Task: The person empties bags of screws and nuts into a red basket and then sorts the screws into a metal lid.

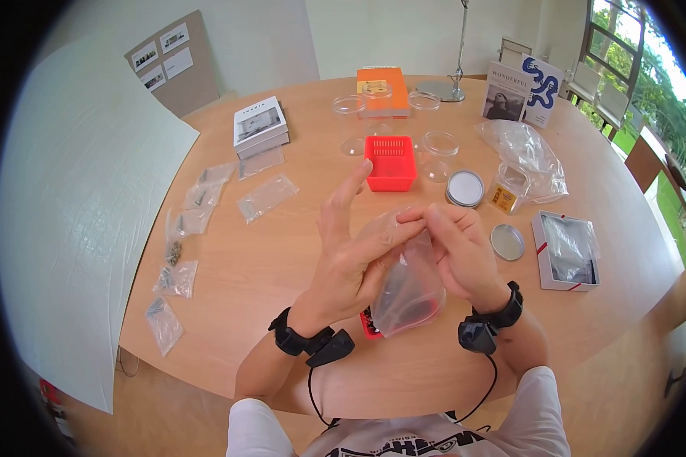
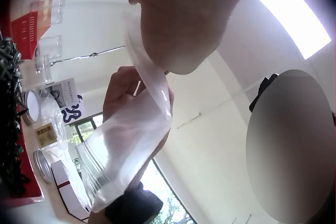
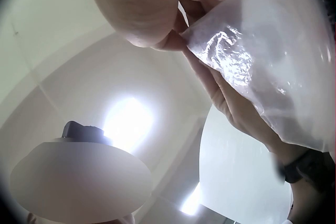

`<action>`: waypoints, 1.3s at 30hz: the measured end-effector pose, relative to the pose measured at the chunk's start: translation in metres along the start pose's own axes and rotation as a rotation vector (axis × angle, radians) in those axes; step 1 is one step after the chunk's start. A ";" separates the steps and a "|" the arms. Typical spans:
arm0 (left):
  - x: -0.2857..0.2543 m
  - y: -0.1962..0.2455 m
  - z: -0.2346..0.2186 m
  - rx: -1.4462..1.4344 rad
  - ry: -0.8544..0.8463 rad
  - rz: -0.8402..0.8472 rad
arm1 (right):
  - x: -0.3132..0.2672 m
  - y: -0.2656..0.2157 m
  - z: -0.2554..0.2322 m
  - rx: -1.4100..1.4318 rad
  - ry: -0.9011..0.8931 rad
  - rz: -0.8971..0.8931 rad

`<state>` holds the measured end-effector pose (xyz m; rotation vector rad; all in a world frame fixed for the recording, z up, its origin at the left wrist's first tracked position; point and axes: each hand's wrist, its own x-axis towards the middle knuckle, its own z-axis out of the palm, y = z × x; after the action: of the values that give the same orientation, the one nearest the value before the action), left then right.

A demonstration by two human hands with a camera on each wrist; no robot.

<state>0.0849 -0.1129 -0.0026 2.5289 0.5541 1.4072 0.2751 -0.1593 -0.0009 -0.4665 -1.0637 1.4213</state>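
Near the table's front edge, a clear zip-lock plastic bag [image 1: 410, 293] hangs between my two hands, its ribbed seal [image 2: 94, 171] lowest. My left hand [image 1: 347, 263] pinches its upper part, with one finger pointing up and away. At the bag's top corner my right hand [image 1: 461, 255] grips the plastic, its fingertips meeting those of the left. Below, a red basket [image 1: 371, 333] partly hidden by the bag and left hand holds dark screws [image 2: 10, 77]. The right wrist view shows the bag [image 3: 262, 71] stretched and creased under the fingers.
A second red basket [image 1: 391, 183] stands farther back, among clear round containers [image 1: 440, 143]. Small bags of hardware [image 1: 177, 278] line the left side. To the right are round tins [image 1: 465, 189], a white box [image 1: 568, 255] and a crumpled plastic bag [image 1: 526, 156]. Books [image 1: 261, 126] stand behind.
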 end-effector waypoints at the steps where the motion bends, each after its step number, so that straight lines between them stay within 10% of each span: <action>1: 0.000 0.000 0.001 0.003 0.003 -0.002 | 0.001 0.000 0.000 0.090 -0.013 0.013; 33: 0.005 0.001 -0.002 0.290 0.003 0.119 | 0.004 0.000 -0.003 -0.144 0.096 -0.129; 39: -0.011 -0.003 0.001 0.045 0.370 -0.067 | 0.008 -0.004 -0.013 -0.151 0.139 -0.222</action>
<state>0.0801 -0.1151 -0.0126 2.2653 0.7302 1.8684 0.2864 -0.1478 -0.0018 -0.5308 -1.0792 1.1024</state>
